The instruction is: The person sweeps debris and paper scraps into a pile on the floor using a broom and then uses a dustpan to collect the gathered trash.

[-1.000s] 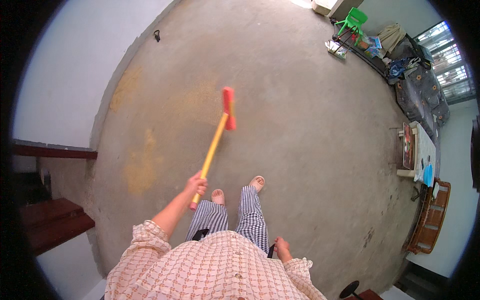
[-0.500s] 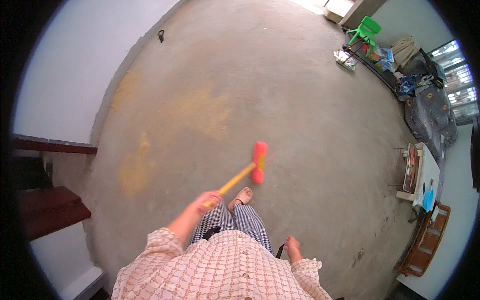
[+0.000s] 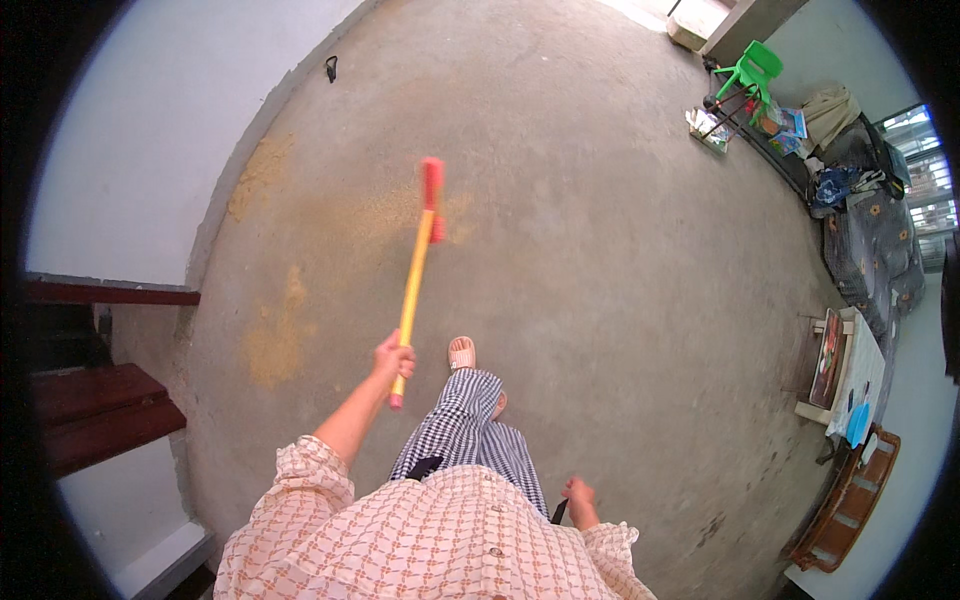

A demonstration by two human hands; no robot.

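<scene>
At far left, beneath the white wall (image 3: 150,130), dark red-brown wooden steps (image 3: 90,410) descend along the edge of the view. Next, bare concrete floor (image 3: 620,300), grey, with sandy yellow patches (image 3: 275,340) near the wall's foot and a small dark object (image 3: 330,68) lying close to the wall at the top. Left hand (image 3: 393,358): grip closed around the lower part of a broom handle, arm stretched forward from a peach patterned sleeve (image 3: 300,480). Broom (image 3: 414,285): long yellow handle with a pink end cap just below the fist, rising away from the person to a red-pink head (image 3: 432,190) that sits over the floor beside a pale yellow dusty patch; whether the head touches the floor cannot be told. Centre: black-and-white checked trousers (image 3: 470,430), one foot forward in a pale pink slipper (image 3: 461,353), just right of the broom's lower end. Right hand (image 3: 578,495): hanging low by the hip, well apart from the broom, fingers curled loosely inward; a thin dark item shows just beside it, and whether the grip is clamped on it cannot be told. Upper right: green plastic chair (image 3: 752,72) among assorted clutter, then a grey flower-printed sofa (image 3: 875,250). Lower right: a small bench (image 3: 850,385) carrying a tray and a blue plate, and a brown wooden rack (image 3: 850,510).
</scene>
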